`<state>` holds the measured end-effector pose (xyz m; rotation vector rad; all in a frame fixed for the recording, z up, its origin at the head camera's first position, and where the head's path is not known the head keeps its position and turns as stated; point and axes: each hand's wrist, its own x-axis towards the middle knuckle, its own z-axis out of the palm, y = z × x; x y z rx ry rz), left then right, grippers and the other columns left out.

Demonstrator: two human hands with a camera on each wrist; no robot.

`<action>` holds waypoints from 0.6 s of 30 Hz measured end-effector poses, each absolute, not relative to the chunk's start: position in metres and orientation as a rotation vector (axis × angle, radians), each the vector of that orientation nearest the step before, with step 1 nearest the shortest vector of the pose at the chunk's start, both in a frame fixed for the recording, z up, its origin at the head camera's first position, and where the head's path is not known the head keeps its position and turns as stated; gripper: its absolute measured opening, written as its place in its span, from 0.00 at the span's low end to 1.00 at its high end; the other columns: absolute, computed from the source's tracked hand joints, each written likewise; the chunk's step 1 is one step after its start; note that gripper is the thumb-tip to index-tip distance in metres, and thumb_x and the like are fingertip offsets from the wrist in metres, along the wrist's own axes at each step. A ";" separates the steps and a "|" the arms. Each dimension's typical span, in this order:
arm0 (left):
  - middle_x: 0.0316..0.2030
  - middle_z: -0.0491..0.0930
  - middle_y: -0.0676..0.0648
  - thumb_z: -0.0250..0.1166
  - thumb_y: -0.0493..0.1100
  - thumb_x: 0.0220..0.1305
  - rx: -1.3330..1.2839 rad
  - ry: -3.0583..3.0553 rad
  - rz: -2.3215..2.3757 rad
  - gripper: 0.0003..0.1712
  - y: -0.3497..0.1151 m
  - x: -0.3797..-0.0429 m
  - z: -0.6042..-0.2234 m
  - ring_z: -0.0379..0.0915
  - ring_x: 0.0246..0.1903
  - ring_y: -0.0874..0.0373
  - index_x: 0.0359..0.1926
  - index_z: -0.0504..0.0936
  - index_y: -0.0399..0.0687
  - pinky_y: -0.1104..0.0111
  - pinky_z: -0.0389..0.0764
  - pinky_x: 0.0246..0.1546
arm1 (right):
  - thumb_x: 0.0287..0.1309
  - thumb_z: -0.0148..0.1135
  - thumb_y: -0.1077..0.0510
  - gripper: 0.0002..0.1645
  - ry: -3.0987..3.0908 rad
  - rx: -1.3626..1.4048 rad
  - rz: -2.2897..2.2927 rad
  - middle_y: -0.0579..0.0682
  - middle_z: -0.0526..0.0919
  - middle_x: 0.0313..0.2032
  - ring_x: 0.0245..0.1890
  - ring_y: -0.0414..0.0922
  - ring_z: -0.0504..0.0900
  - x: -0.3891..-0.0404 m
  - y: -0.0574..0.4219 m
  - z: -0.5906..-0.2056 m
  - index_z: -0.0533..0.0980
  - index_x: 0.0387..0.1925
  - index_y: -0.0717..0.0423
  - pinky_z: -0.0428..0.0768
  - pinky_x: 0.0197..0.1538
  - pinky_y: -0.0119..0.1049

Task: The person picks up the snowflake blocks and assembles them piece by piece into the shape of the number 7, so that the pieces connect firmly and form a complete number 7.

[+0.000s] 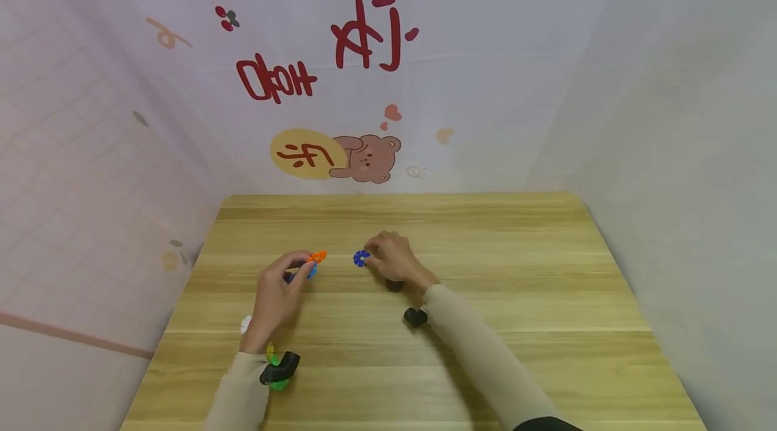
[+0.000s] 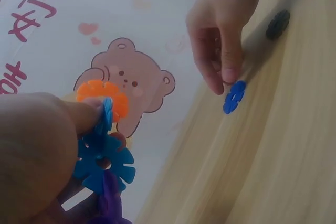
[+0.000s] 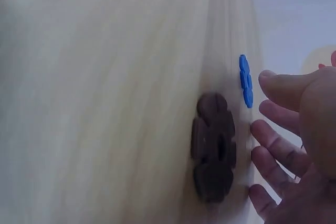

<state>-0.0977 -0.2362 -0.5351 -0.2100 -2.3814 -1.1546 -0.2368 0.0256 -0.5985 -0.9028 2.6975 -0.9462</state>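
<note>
My left hand (image 1: pixel 274 293) pinches a small cluster of interlocking plastic discs between thumb and fingers. In the left wrist view the cluster has an orange disc (image 2: pixel 118 100), blue notched discs (image 2: pixel 122 165) and a purple disc (image 2: pixel 111 200) at the bottom, partly cut off. My right hand (image 1: pixel 393 257) is low at the table, thumb and fingers spread apart, beside a single dark blue disc (image 1: pixel 357 260). In the right wrist view, the thumb tip lies close to that disc's edge. A dark brown disc (image 3: pixel 212 174) lies under the right wrist.
A white disc (image 1: pixel 245 324) lies left of my left forearm. Yellow (image 1: pixel 270 351) and green discs (image 1: pixel 280 385) show beside the left sleeve, partly behind a black wrist mount (image 1: pixel 285 367). The wooden table (image 1: pixel 516 235) meets printed cloth walls at its back and sides.
</note>
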 end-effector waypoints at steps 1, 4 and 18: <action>0.52 0.95 0.38 0.75 0.30 0.73 -0.199 -2.375 -1.157 0.05 -0.237 -0.098 -0.534 0.94 0.44 0.38 0.47 0.91 0.37 0.86 0.83 0.42 | 0.75 0.75 0.48 0.21 2.705 -0.895 -0.902 0.54 0.89 0.60 0.63 0.57 0.81 -0.235 0.024 -0.594 0.88 0.62 0.51 0.75 0.67 0.58; 0.51 0.95 0.38 0.75 0.30 0.73 -0.168 -2.363 -1.165 0.04 -0.238 -0.098 -0.533 0.94 0.43 0.36 0.46 0.91 0.37 0.90 0.81 0.43 | 0.76 0.74 0.47 0.22 2.728 -0.862 -0.818 0.53 0.86 0.62 0.64 0.56 0.79 -0.230 0.021 -0.589 0.87 0.65 0.48 0.73 0.67 0.56; 0.51 0.95 0.37 0.75 0.30 0.74 -0.178 -2.381 -1.173 0.04 -0.236 -0.098 -0.537 0.95 0.44 0.37 0.47 0.92 0.36 0.89 0.82 0.41 | 0.74 0.75 0.54 0.16 2.715 -0.797 -0.817 0.54 0.86 0.60 0.64 0.58 0.78 -0.226 0.015 -0.582 0.84 0.59 0.48 0.70 0.70 0.59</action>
